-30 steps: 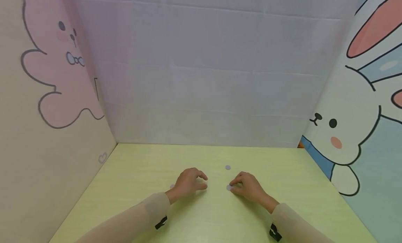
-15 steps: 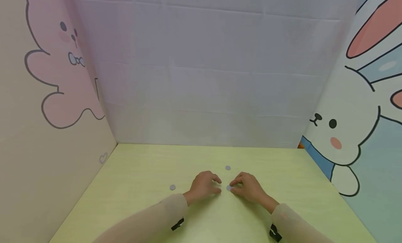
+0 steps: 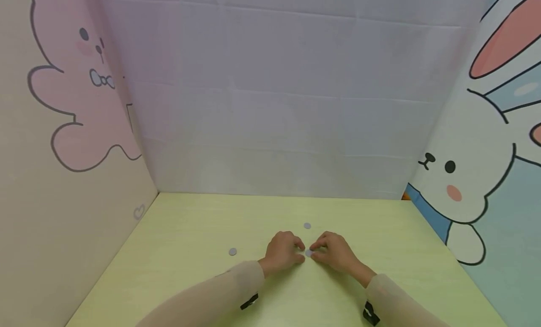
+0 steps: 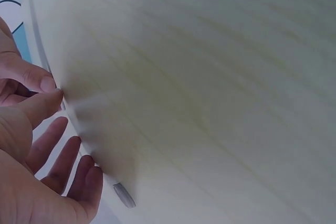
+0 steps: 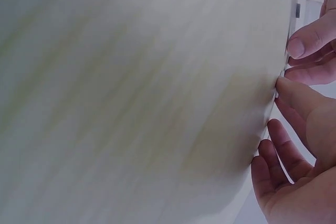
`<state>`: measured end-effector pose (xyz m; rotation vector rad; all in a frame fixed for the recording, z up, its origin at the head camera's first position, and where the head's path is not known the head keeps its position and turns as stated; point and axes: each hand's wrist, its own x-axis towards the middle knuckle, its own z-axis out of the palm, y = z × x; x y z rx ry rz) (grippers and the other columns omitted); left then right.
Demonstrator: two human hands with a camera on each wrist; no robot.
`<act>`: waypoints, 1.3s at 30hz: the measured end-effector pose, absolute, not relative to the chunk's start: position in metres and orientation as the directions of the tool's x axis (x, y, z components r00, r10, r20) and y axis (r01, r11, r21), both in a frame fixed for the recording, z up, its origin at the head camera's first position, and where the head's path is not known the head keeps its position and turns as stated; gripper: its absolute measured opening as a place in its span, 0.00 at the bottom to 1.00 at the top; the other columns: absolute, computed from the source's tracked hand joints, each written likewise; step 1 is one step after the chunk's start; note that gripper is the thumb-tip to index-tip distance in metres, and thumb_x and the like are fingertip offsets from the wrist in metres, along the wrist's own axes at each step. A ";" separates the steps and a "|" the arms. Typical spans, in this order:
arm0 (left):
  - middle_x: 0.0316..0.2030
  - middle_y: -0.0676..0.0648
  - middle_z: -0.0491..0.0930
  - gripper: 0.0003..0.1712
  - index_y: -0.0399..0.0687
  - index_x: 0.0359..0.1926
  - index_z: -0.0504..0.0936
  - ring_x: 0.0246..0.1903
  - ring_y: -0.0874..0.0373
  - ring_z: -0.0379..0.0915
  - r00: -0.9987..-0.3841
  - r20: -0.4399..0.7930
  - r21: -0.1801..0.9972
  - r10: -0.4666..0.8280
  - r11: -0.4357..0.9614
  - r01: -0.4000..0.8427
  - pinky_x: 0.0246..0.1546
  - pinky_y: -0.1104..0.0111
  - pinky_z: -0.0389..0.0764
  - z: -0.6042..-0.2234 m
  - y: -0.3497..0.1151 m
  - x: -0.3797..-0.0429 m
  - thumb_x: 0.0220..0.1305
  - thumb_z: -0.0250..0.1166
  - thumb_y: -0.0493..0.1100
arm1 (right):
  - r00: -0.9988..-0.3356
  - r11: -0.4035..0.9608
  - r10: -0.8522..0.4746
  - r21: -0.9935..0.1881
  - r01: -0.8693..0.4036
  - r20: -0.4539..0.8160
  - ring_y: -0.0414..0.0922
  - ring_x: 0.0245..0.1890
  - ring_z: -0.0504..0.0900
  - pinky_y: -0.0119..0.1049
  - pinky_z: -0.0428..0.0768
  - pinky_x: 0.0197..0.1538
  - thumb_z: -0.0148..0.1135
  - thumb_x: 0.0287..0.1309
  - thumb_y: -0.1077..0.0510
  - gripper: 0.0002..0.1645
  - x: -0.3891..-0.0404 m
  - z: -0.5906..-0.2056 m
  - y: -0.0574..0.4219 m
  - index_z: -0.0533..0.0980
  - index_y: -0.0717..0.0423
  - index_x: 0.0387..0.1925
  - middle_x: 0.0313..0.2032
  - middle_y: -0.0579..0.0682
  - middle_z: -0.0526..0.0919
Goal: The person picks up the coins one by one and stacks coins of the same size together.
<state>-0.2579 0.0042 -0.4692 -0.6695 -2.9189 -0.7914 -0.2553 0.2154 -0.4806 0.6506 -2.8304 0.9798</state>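
Three small round, flat grey coin-like discs lie on the table. My right hand (image 3: 334, 254) holds the near right grey disc (image 3: 308, 253) at its right edge, with thumb and index finger bent about it. From the other side my left hand (image 3: 284, 253) has its thumb and index finger close to the same disc, their tips apart. Contact there cannot be made out. Behind the hands lies a second disc (image 3: 307, 226). To the left is a third disc (image 3: 233, 252). In the left wrist view a grey disc (image 4: 124, 195) lies beyond the left fingers.
The pale yellow-green table (image 3: 190, 223) meets a whitish cloth wall (image 3: 270, 106) at the back. Side walls with a pink bear drawing (image 3: 84, 101) and a white rabbit drawing (image 3: 465, 144) enclose it.
My left hand has moved right, away from the left disc, up to the disc at my right hand. The right hand and the discs have stayed in place.
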 end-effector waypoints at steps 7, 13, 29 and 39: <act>0.33 0.54 0.82 0.07 0.54 0.34 0.95 0.37 0.58 0.74 -0.906 0.187 0.454 0.379 0.785 0.422 0.40 0.67 0.76 -0.475 0.008 -0.260 0.54 0.84 0.44 | -0.904 0.701 -0.375 -0.575 -0.422 0.206 0.46 0.41 0.82 0.45 0.82 0.49 0.80 0.59 0.57 0.05 -0.255 -0.479 0.215 0.92 0.51 0.38 0.38 0.44 0.85; 0.34 0.55 0.82 0.05 0.57 0.32 0.95 0.37 0.59 0.75 -0.917 0.192 0.453 0.351 0.797 0.400 0.39 0.68 0.77 -0.476 0.012 -0.260 0.55 0.83 0.46 | -0.884 0.676 -0.390 -0.573 -0.464 0.257 0.47 0.40 0.83 0.46 0.82 0.48 0.80 0.58 0.59 0.05 -0.254 -0.480 0.214 0.92 0.52 0.37 0.37 0.46 0.85; 0.31 0.57 0.80 0.06 0.59 0.29 0.93 0.36 0.58 0.75 -0.927 0.211 0.483 0.310 0.792 0.374 0.36 0.68 0.76 -0.484 0.016 -0.256 0.54 0.84 0.47 | -0.899 0.700 -0.383 -0.568 -0.433 0.213 0.46 0.41 0.82 0.48 0.82 0.50 0.81 0.58 0.57 0.05 -0.251 -0.482 0.216 0.92 0.49 0.37 0.38 0.44 0.85; 0.30 0.57 0.80 0.06 0.59 0.29 0.93 0.36 0.59 0.75 -0.924 0.218 0.474 0.313 0.794 0.381 0.36 0.69 0.74 -0.484 0.015 -0.257 0.55 0.84 0.47 | -0.901 0.699 -0.379 -0.573 -0.428 0.210 0.45 0.41 0.82 0.45 0.80 0.49 0.81 0.57 0.58 0.05 -0.251 -0.482 0.215 0.92 0.47 0.36 0.37 0.43 0.84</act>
